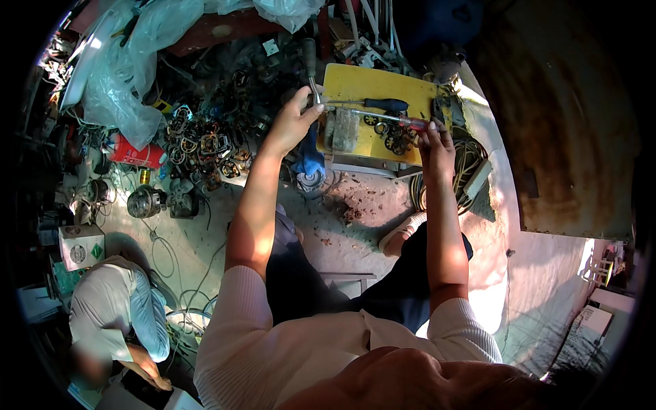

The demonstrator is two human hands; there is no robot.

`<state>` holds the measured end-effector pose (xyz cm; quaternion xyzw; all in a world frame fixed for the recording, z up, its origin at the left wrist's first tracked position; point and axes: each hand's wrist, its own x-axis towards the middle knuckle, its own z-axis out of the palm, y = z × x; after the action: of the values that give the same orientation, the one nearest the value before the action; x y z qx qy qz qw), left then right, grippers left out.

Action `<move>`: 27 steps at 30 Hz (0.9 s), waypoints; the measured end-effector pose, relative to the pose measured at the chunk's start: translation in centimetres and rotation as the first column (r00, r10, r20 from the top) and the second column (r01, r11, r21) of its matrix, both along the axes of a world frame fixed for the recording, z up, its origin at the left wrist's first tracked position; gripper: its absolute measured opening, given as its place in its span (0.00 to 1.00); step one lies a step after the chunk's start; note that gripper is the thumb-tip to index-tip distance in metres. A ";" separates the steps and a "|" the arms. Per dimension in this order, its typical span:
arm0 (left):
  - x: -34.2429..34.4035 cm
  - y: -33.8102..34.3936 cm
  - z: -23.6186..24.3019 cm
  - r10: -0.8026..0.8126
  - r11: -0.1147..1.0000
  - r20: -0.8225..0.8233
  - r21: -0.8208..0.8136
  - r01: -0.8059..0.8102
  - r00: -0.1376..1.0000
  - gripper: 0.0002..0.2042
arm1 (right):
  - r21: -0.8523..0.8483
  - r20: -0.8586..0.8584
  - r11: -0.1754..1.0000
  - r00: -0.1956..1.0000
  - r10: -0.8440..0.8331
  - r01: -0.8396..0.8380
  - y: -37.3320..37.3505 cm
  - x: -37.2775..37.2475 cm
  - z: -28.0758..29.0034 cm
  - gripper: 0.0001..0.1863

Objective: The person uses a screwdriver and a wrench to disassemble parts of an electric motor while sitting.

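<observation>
My left hand [290, 126] is closed around the metal shaft of a tool with a grey-green handle [309, 58], which points away from me. In my right hand [436, 145] is a screwdriver with a red handle [412, 124]. Its shaft runs left across the yellow board [372, 78], and its tip comes close to my left thumb. On the board lies a second screwdriver with a dark blue handle [387, 104]. Below the red screwdriver's shaft sits a worn grey metal block [342, 131]. Several small dark round parts [396, 142] lie beside it.
A heap of motor parts [205, 147], a red cylinder [135, 152] and plastic sheeting [123, 89] lie left. Coiled cable [468, 184] sits right of the board. A rusty panel [567, 137] stands far right. Another person [113, 307] bends over a box at lower left.
</observation>
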<state>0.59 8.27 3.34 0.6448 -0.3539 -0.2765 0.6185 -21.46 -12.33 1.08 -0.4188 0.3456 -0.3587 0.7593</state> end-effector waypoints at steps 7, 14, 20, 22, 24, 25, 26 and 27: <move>0.3 0.2 0.6 0.007 1.000 -0.046 0.002 -0.007 0.999 0.16 | -0.090 -0.060 0.995 0.997 -0.040 0.034 0.3 0.2 0.8 0.17; 0.5 0.1 -0.1 0.023 0.999 -0.024 -0.043 -0.024 0.999 0.13 | -0.433 -0.272 0.900 0.959 -0.079 -0.048 0.0 -0.3 1.2 0.19; 0.5 0.0 -0.4 0.032 0.998 0.020 -0.054 -0.030 0.999 0.13 | -0.528 -0.253 0.848 0.960 -0.122 -0.031 -0.4 -0.2 0.3 0.19; 0.5 0.1 -0.4 0.035 0.998 -0.004 -0.054 -0.035 0.999 0.13 | -0.505 -0.225 0.860 0.973 -0.057 -0.066 -0.3 -0.3 0.5 0.21; 0.3 0.1 -0.2 0.033 0.998 -0.045 -0.045 -0.035 0.998 0.13 | -0.419 -0.118 0.908 0.992 -0.037 -0.016 0.5 0.0 0.9 0.19; 0.3 0.1 -0.1 0.033 0.998 -0.068 -0.043 -0.036 0.997 0.13 | -0.372 -0.063 0.928 0.997 -0.032 0.007 0.8 0.1 1.1 0.19; 0.2 0.1 0.0 0.033 0.998 -0.092 -0.041 -0.037 0.995 0.13 | -0.309 0.008 0.951 1.000 -0.010 0.012 0.4 0.1 0.5 0.19; 0.1 0.1 0.0 0.033 0.998 -0.115 -0.040 -0.038 0.993 0.13 | -0.245 0.080 0.969 0.997 0.007 0.013 0.0 0.2 0.0 0.20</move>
<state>0.68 8.33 3.36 0.6210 -0.3121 -0.2944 0.6560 -21.28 -12.35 1.11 -0.4944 0.2686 -0.4163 0.7142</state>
